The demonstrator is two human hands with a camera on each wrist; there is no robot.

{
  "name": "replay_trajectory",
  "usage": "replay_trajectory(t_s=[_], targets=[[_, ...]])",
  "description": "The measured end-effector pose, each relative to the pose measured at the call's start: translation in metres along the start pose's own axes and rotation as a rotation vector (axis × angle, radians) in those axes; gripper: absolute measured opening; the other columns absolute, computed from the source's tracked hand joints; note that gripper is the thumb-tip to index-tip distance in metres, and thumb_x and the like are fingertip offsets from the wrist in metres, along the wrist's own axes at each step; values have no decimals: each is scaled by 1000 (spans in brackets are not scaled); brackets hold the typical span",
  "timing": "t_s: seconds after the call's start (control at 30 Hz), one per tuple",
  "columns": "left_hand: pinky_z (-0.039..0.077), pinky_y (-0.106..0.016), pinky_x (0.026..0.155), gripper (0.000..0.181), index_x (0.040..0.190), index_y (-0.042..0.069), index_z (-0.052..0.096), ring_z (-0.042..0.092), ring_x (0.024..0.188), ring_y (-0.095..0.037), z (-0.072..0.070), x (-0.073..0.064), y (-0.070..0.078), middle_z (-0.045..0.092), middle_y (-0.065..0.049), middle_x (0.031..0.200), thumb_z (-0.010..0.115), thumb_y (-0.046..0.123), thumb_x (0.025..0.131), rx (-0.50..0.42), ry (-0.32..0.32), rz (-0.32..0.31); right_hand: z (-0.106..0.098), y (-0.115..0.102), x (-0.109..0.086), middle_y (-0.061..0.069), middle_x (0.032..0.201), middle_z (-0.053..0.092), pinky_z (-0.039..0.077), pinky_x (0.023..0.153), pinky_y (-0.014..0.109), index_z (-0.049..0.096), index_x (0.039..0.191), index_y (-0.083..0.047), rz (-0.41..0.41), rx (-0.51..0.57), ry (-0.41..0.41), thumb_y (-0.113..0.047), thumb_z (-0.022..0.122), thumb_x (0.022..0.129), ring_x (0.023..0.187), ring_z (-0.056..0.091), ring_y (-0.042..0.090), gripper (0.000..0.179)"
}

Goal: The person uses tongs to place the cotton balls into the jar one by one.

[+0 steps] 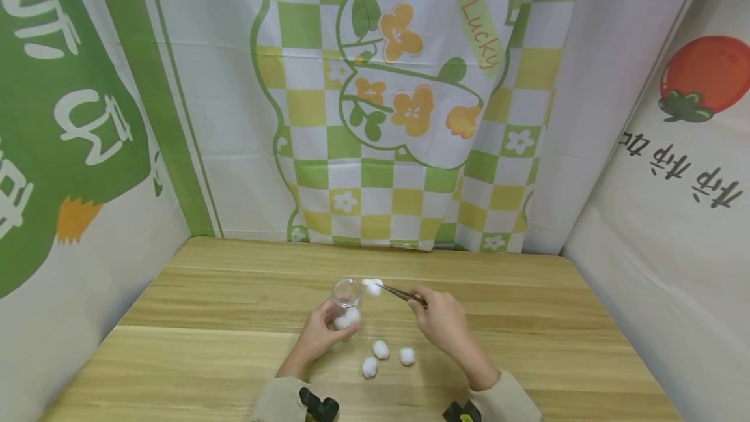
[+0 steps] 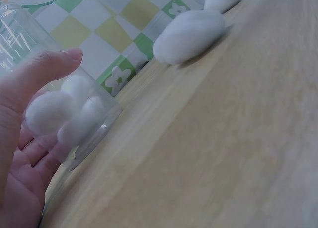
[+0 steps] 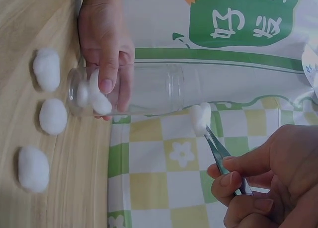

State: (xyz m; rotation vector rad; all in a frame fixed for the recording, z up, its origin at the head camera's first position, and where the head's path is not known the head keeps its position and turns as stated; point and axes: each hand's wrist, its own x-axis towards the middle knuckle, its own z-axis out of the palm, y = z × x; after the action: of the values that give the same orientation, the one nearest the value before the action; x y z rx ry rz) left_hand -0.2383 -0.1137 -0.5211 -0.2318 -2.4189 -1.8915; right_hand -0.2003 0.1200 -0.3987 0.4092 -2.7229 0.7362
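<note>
My left hand (image 1: pixel 319 336) grips a clear jar (image 1: pixel 347 293) that stands on the table, its mouth uncovered. Several cotton balls (image 2: pixel 52 113) lie at the bottom of the jar. Between thumb and fingers, my right hand (image 1: pixel 443 321) pinches metal tweezers (image 3: pixel 216 151). A cotton ball (image 3: pixel 200 117) is caught in the tweezer tips, just right of the jar's rim and apart from it in the head view. Three loose cotton balls, one nearest the jar (image 1: pixel 381 349), one in front (image 1: pixel 370 367) and one to the right (image 1: pixel 407 356), rest on the table between my forearms.
The wooden table (image 1: pixel 234 292) reaches back to a checkered green and yellow cloth (image 1: pixel 375 200). Printed fabric walls stand on the left (image 1: pixel 170 213) and right (image 1: pixel 656 233). Black straps with devices (image 1: pixel 319 404) sit at both wrists.
</note>
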Motion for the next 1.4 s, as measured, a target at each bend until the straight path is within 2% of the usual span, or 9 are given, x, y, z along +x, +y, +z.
replay_trajectory(t_s=[0.27, 0.43, 0.63, 0.9, 1.23, 1.4], targets=[[44, -48, 110, 57, 126, 7, 58, 61, 120, -31, 0, -1, 0, 66, -15, 125, 82, 11, 75, 21, 5, 5, 2, -5, 0, -1, 59, 60, 22, 40, 15, 69, 92, -9, -85, 13, 78, -11, 66, 86, 46, 31, 2, 7], [47, -45, 108, 56, 124, 7, 59, 62, 117, -27, 1, 0, 0, 67, -13, 122, 82, 12, 74, 28, 14, -3, 3, -6, 1, 1, 61, 62, 22, 42, 16, 70, 94, -10, -29, 23, 38, -11, 66, 87, 47, 33, 5, 7], [48, -41, 106, 55, 123, 6, 59, 63, 115, -26, 2, 1, -2, 68, -13, 120, 82, 13, 74, 37, 20, -7, 3, -10, 4, 1, 63, 63, 22, 41, 15, 70, 97, -11, -5, 11, -8, -13, 64, 90, 46, 34, 5, 10], [46, -43, 109, 56, 125, 6, 58, 61, 120, -29, 1, 0, -2, 66, -15, 125, 82, 11, 75, -3, 11, -2, 11, -16, 9, 0, 66, 65, 25, 41, 16, 70, 100, -12, -13, 7, -27, -16, 63, 90, 47, 36, 5, 13], [47, -48, 108, 60, 129, 7, 55, 60, 122, -34, 1, 1, -3, 65, -16, 127, 82, 15, 75, 25, -5, 10, 17, -22, 8, 1, 64, 64, 26, 42, 16, 69, 100, -11, -61, -3, -35, -14, 64, 90, 47, 37, 4, 12], [45, -49, 108, 63, 131, 6, 54, 59, 122, -35, 1, 1, -5, 64, -18, 128, 82, 16, 75, 28, -13, 14, 21, -22, 8, 0, 63, 63, 27, 41, 16, 69, 103, -9, -51, -1, -76, -15, 63, 91, 46, 38, 4, 14]])
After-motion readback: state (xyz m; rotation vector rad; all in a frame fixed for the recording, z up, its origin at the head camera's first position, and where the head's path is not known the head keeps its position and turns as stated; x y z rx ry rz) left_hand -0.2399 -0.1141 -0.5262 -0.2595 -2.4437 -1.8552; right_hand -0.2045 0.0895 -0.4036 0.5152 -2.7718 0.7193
